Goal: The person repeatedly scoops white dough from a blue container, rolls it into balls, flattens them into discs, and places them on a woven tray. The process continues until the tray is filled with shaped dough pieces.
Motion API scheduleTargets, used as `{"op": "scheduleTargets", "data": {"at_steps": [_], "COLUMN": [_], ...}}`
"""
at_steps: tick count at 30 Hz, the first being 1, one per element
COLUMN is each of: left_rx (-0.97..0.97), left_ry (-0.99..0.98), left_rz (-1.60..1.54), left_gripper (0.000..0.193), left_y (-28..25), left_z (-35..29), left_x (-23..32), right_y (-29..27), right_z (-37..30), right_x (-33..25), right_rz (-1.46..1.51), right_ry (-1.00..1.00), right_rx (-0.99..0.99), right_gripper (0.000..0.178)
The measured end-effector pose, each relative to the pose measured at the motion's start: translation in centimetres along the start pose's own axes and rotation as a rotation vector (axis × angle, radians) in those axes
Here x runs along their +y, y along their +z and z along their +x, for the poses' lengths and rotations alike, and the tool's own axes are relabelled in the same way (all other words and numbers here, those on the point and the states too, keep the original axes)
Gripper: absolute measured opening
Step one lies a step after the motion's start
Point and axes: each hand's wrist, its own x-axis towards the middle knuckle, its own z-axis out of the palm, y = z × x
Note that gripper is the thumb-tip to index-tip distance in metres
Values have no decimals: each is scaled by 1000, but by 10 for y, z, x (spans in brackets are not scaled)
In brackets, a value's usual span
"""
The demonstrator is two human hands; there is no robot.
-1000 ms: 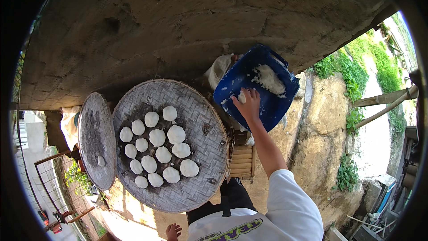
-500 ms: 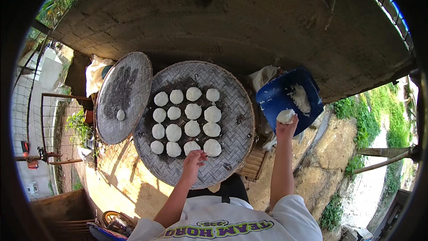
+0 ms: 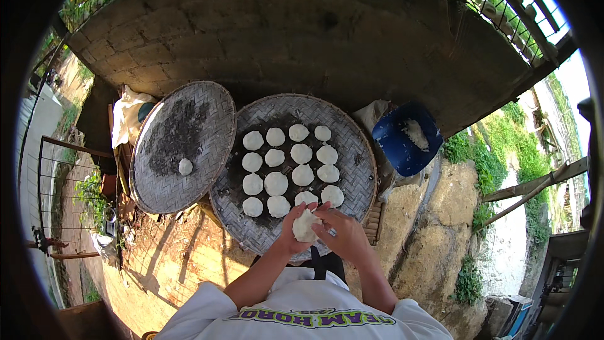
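I watch from here: a moment ago the right hand had the white lump by the blue tub; now both hands hold it over the near part of the big woven tray. The left hand cups its left side; right fingers touch its right. It looks round and bumpy.

Right of my fingers, the large round grey woven tray has a bare strip toward the blue plastic basin. Rows of lumpy white balls block straight ahead; leftward lies a smaller grey woven tray, perhaps touching.
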Motion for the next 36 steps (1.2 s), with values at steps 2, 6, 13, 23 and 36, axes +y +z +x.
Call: {"op": "scheduleTargets", "data": {"at_steps": [2,6,13,23,36], "left_rx": [-51,-111,-233,69,-141], "left_ry": [-65,-126,-196,218,92], "left_rz": [7,83,152,246,58], "left_gripper": [36,32,58,61,62], "left_y": [0,22,70,63,26], "left_z": [-22,-51,-101,-178,-262], "left_x": [24,52,64,22,41], "right_y": [17,47,64,156,194], "right_z": [4,-1,-18,-70,-117], "right_x": [-38,-93,-109,-114,-173], "right_rz": [84,7,40,931,-2], "right_ry": [37,-174,-339,111,-634], "right_rx": [108,166,413,590,459], "right_gripper": [32,31,34,32,46]}}
